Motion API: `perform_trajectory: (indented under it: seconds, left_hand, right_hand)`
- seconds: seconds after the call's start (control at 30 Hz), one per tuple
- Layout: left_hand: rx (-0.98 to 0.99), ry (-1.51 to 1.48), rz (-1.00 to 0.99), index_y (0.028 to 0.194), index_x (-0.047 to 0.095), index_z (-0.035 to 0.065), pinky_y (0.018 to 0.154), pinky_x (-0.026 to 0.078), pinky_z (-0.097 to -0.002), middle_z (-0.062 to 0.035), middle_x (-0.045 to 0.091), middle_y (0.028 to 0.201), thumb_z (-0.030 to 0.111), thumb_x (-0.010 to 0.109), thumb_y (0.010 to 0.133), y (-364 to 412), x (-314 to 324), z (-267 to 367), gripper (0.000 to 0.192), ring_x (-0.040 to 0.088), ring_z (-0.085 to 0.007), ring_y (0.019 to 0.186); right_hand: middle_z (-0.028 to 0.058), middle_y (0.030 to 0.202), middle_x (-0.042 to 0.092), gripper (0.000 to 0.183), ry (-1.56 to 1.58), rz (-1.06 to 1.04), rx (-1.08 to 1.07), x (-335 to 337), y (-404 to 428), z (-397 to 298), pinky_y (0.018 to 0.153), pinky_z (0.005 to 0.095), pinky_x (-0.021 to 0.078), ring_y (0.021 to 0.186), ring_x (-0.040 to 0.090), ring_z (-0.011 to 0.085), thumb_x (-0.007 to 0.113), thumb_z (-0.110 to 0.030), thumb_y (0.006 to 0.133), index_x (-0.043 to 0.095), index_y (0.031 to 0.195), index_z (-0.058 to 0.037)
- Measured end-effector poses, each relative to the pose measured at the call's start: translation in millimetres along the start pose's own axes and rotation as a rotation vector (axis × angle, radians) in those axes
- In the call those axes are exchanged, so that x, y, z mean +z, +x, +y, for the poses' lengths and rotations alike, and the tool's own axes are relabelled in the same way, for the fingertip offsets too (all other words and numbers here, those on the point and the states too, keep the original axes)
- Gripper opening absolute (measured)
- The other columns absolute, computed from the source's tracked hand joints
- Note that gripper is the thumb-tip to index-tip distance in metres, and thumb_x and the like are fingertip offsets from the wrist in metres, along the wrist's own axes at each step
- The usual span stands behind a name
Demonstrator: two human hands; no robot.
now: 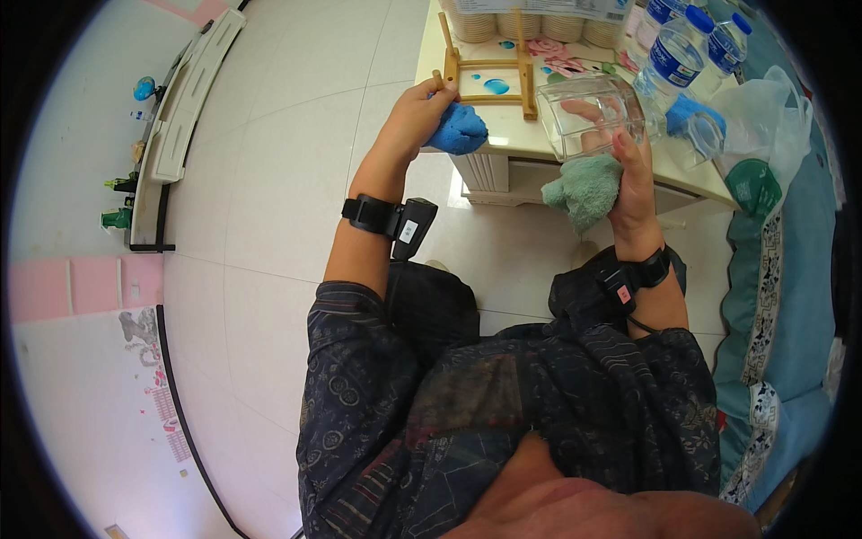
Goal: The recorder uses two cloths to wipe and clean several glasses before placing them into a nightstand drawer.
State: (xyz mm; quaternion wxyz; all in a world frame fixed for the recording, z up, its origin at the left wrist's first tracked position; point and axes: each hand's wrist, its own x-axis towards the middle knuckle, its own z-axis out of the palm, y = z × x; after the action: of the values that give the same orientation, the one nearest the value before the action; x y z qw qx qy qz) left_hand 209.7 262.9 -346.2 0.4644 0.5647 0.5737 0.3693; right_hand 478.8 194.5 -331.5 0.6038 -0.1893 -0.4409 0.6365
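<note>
My left hand is closed around a blue cloth, with thumb and fingertips at a peg of a small wooden rack. The rack stands on the near left part of a white table. My right hand holds a clear, faceted glass vessel tilted on its side over the table's edge; some fingers show through the glass. A green cloth hangs from the same hand, below the vessel. Whether my left fingers grip the peg cannot be told.
Stacked paper cups in a wrapper stand at the table's back. Water bottles, another blue cloth, a clear glass cup and a plastic bag lie to the right. A bed with a teal cover is at the far right.
</note>
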Motion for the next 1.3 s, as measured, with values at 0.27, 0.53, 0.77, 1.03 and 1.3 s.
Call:
perform_trajectory:
  seconds: [0.27,0.53,0.77,1.03,1.3]
  left_hand:
    - [-0.009,-0.102,-0.019,0.1,0.063,0.0038,0.067,0.047,-0.0218,-0.006,0.063,0.088,0.031,0.058,0.092,4.0,11.2,3.9,0.029,0.059,-0.0109,0.075]
    - [0.001,-0.3,0.139,0.135,0.043,-0.0015,0.075,0.052,-0.0273,-0.0198,0.06,0.103,0.024,0.067,0.085,-42.5,9.0,2.3,0.061,0.064,-0.0191,0.085]
    - [0.002,-0.842,0.248,0.127,0.049,-0.0043,0.076,0.054,-0.0305,-0.0157,0.06,0.11,0.026,0.055,0.094,-63.0,-13.3,-58.9,0.044,0.063,-0.0201,0.092]
    - [-0.09,-1.151,0.339,0.107,0.055,-0.0015,0.074,0.056,-0.03,-0.0106,0.06,0.101,0.021,0.06,0.091,-63.8,-32.2,-73.3,0.028,0.064,-0.0183,0.086]
    - [-0.067,-1.135,0.249,0.105,0.058,-0.0029,0.077,0.054,-0.0283,-0.0101,0.062,0.097,0.021,0.06,0.092,-70.9,-29.7,-70.4,0.028,0.063,-0.017,0.087]
  right_hand:
    - [0.0221,0.12,0.056,0.066,-0.09,-0.016,-0.002,2.6,1.4,1.6,0.07,0.0262,0.0552,0.086,0.062,0.0151,0.064,-0.029,0.085,0.03,0.132,0.0023]
    - [0.0172,0.119,0.058,0.067,-0.168,0.085,-0.009,9.5,0.3,7.5,0.076,0.0235,0.0505,0.096,0.06,0.015,0.07,-0.018,0.08,0.033,0.133,-0.002]
    - [0.015,0.117,0.058,0.067,-0.625,0.033,-0.156,65.7,43.6,8.9,0.083,0.0278,0.0503,0.099,0.06,0.0167,0.075,-0.014,0.077,0.037,0.131,-0.0018]
    - [0.0209,0.11,0.061,0.084,-1.153,0.108,-0.195,85.3,89.9,53.5,0.084,0.0337,0.0486,0.1,0.062,0.0279,0.08,-0.044,0.066,0.045,0.127,0.0025]
    - [0.0216,0.113,0.059,0.085,-1.266,0.171,-0.046,82.8,90.9,86.7,0.086,0.036,0.0481,0.101,0.061,0.0298,0.078,-0.047,0.065,0.046,0.123,0.0052]
